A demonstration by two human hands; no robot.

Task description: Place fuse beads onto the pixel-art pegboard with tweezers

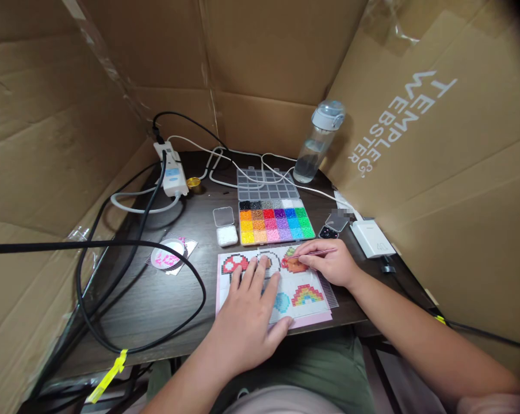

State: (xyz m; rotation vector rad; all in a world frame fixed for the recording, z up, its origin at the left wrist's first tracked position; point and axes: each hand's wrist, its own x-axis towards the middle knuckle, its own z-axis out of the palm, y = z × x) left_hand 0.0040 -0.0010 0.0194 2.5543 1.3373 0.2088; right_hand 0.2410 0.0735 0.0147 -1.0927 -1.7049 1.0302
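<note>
My left hand (pixel 248 313) lies flat with fingers spread on a clear pegboard (pixel 327 290) over a pattern sheet (pixel 305 299) showing a mushroom (pixel 234 263), a rainbow (pixel 307 294) and other bead pictures. My right hand (pixel 329 263) pinches thin tweezers (pixel 316 253), their tip at an orange and red bead figure (pixel 293 264) near the sheet's top. Just behind the sheet stands a bead box (pixel 276 224) with many coloured compartments, its clear lid (pixel 266 184) folded back.
A small open box of white beads (pixel 226 234) and one of dark beads (pixel 329 232) flank the bead box. A water bottle (pixel 318 144), power strip (pixel 171 169), cables (pixel 113 253), a white adapter (pixel 372 238) and a round pink-marked item (pixel 168 256) sit on the dark table. Cardboard walls surround it.
</note>
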